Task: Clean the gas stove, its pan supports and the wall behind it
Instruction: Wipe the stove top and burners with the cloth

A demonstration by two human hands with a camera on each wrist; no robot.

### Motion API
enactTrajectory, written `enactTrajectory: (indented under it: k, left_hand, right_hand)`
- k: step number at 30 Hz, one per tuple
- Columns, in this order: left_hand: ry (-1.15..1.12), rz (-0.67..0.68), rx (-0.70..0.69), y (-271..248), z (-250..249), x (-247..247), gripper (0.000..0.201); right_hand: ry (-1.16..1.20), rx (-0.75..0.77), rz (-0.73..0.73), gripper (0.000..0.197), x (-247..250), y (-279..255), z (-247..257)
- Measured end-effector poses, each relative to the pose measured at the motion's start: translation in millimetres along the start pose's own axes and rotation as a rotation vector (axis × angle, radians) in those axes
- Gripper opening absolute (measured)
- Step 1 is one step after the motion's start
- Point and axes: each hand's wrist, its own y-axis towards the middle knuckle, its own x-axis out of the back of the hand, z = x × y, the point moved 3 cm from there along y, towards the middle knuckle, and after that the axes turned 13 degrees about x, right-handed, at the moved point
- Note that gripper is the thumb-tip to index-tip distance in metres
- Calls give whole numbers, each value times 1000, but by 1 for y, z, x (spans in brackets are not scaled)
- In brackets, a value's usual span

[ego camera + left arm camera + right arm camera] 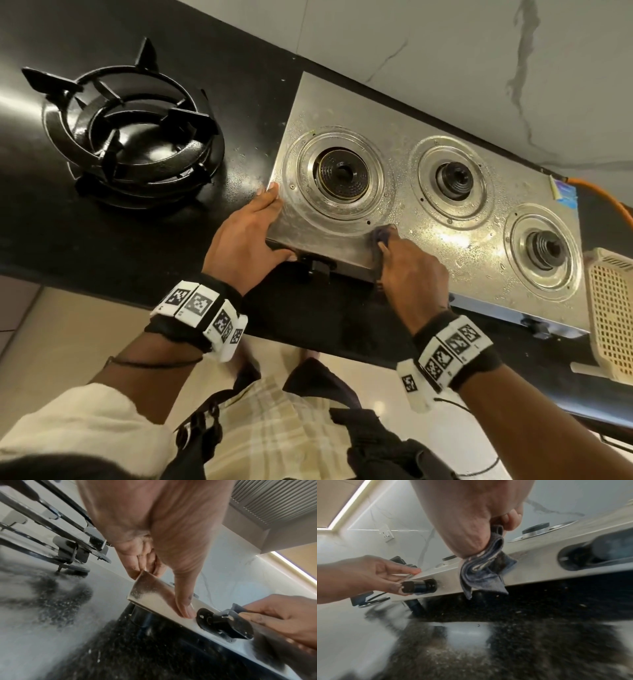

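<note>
The steel three-burner stove (pixel 442 212) lies bare and wet on the black counter. My left hand (pixel 270 222) grips its front-left corner, with fingers along the left side and the thumb (pixel 187 612) pressed on the front panel beside a black knob (pixel 223 622). My right hand (pixel 404 260) holds a bunched dark blue cloth (pixel 385 233) against the stove top at its front edge, and the cloth (pixel 484 572) hangs down over the front panel. The black pan supports (pixel 137 137) are stacked on the counter to the left. The white marble wall (pixel 445 51) runs behind.
A cream plastic basket (pixel 613 315) stands against the stove's right end. An orange gas hose (pixel 603 195) leaves the back right corner, next to a blue and yellow patch (pixel 565 190). A second knob (pixel 599 553) juts out right of the cloth. The counter edge (pixel 102 284) is near my body.
</note>
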Motion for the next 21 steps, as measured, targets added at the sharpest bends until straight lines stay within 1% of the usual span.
enactTrajectory:
  k: [2,4,5,7,9,11,14,16,19,21]
  left_hand:
    - [-49,-4,0,1,3,0,103]
    - [-88,-28,3,-1,6,-1,107]
    - [-104,-39,12,-1,7,-2,108]
    - [-118,-53,22,-2,9,-3,109]
    - [-144,-68,21,-1,12,-3,103]
    - [-183,-90,22,-1,15,-2,96]
    - [-202,-76,-4,-2,14,0,89]
    - [-209,-51,-3,-2,12,2,94]
    - [-192,-25,25,-3,15,0,106]
    - [-192,-24,42,-5,17,1,105]
  right_hand:
    - [23,92,-42,21,-1,11,21]
    - [31,227,-68,21,-5,29,54]
    - [23,301,-53,25,-9,40,72]
    - [-2,414,-22,39,-17,61,106]
    - [-7,462,-40,47,-19,77,131]
    - [-2,465,-59,47,-20,81,141]
    - [21,455,-53,49,-22,66,129]
    - [71,360,-34,47,-24,52,110]
    - [136,143,-24,35,-23,37,77]
    - [132,82,-31,33,-19,27,55]
